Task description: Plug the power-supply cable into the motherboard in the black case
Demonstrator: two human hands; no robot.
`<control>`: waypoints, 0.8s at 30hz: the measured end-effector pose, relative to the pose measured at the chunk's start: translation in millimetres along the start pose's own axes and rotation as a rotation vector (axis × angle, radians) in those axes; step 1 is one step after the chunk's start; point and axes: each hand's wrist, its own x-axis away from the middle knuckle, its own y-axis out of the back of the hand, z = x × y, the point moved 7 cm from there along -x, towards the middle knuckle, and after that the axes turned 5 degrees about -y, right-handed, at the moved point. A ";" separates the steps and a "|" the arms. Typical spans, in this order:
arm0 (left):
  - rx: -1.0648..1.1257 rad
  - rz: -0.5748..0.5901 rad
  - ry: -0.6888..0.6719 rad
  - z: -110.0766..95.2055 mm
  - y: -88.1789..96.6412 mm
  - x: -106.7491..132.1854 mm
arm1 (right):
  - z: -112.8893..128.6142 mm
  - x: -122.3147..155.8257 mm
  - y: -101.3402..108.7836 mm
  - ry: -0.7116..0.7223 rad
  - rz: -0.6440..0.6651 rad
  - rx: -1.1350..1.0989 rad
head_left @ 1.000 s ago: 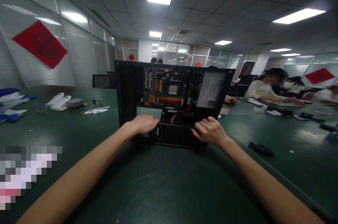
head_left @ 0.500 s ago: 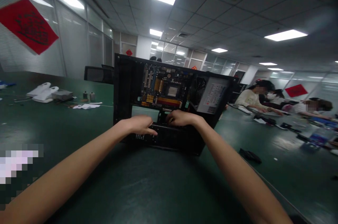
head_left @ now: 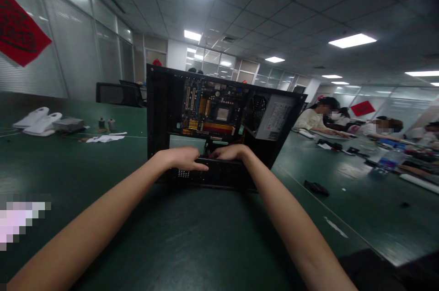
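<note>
An open black computer case [head_left: 161, 113] stands on a dark green table [head_left: 192, 236], its inside turned toward me. A motherboard [head_left: 209, 113] fills the upper middle and a grey power supply [head_left: 274, 119] sits at the upper right. My left hand [head_left: 183, 158] lies over the case's lower front edge with fingers curled on it. My right hand [head_left: 229, 151] reaches inside the lower bay just right of the left hand. Its fingertips are hidden among the cables, so I cannot make out what they touch.
White objects and a grey box [head_left: 66, 123] lie at the far left of the table. A small black item [head_left: 317, 187] lies to the case's right. Other people [head_left: 313, 117] sit working at the table on the right. A black chair [head_left: 115, 93] stands behind.
My right hand has moved left from the case's lower right edge into the lower bay beside my left hand. The view has turned slightly to the right.
</note>
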 end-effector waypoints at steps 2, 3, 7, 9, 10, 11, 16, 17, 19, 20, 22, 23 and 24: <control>0.051 -0.048 0.001 6.3 3.1 -0.1 | 4.7 5.0 9.2 0.106 -0.122 -0.120; 0.086 -0.096 0.005 10.2 6.6 -0.2 | 8.1 9.0 14.9 0.174 -0.195 -0.205; 0.319 -0.373 -0.037 19.1 31.9 -1.9 | 22.7 27.1 26.4 0.380 -0.288 -0.518; 0.514 -0.425 -0.093 15.6 43.9 -6.2 | 33.9 36.2 27.8 0.425 -0.283 -0.549; 0.592 -0.436 -0.120 12.0 50.4 -8.7 | 40.6 42.0 29.1 0.438 -0.305 -0.519; 0.641 -0.446 -0.147 7.2 57.6 -10.6 | 47.7 49.0 30.9 0.446 -0.344 -0.467; 0.550 -0.576 -0.212 -19.5 93.4 -1.1 | 85.7 101.2 36.3 0.508 -0.554 -0.107; 0.541 -0.599 -0.228 -25.4 98.2 4.2 | 90.4 112.5 36.6 0.514 -0.587 -0.065; 0.490 -0.660 -0.263 -37.4 107.1 17.4 | 95.0 131.3 36.7 0.514 -0.630 -0.057; 0.439 -0.694 -0.277 -43.6 111.3 24.4 | 95.6 138.9 37.0 0.517 -0.653 -0.086; 0.314 -0.749 -0.329 -57.0 118.2 36.9 | 95.2 150.4 37.7 0.527 -0.711 -0.170; 0.247 -0.778 -0.353 -63.0 121.0 42.3 | 94.9 154.2 37.6 0.530 -0.739 -0.211; 0.184 -0.807 -0.374 -68.1 123.1 46.9 | 95.0 156.2 36.6 0.528 -0.751 -0.248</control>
